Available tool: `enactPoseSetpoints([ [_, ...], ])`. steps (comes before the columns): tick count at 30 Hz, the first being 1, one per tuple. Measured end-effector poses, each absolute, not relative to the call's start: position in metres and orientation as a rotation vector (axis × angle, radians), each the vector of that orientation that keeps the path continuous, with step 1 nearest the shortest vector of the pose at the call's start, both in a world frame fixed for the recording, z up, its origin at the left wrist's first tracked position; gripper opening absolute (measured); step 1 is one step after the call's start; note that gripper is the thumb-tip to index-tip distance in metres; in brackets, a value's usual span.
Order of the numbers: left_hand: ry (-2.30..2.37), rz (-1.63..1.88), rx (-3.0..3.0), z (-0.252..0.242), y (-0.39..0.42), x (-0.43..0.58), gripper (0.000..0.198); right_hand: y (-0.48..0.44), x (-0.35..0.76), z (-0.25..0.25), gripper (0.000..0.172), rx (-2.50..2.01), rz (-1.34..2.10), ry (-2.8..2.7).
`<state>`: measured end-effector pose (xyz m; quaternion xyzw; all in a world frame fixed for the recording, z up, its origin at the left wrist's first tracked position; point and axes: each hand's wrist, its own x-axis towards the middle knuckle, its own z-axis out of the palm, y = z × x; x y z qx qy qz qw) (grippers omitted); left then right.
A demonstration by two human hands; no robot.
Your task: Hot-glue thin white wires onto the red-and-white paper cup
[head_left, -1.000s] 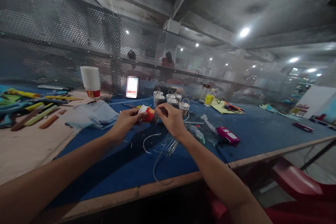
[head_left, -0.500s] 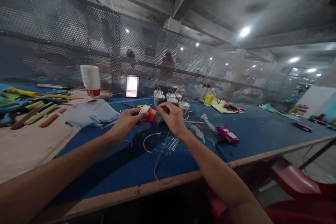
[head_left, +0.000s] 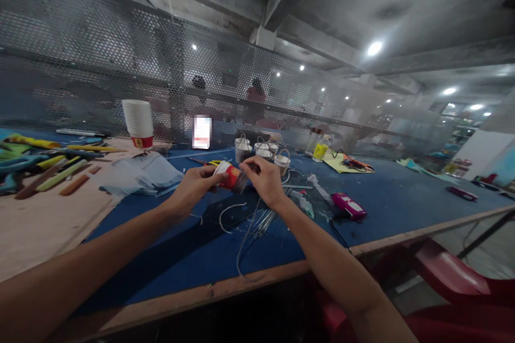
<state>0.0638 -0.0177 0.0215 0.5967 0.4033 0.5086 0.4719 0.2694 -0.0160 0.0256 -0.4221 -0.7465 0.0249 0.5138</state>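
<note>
Cup was clasped by the left hand inside the bench's near edge, cord pinched by the right hand.

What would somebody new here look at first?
Probably the bright screen standing before the mesh panel. Next, maybe, the red and white cup tilted in the left hand, with the right hand at its darker end. A tall stack of cups stands off to the left.

The red-and-white cup slightly lower than before, its grey end (string-like) more visible.
</note>
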Motion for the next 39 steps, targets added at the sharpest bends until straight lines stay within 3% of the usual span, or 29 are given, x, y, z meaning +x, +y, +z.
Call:
enactPoseSetpoints([
  [39,0.957,1.234,1.627,0.028,-0.026,0.063,0.027,-0.015,0.271,0.027,0.014,-1.196,0.129,-1.75],
])
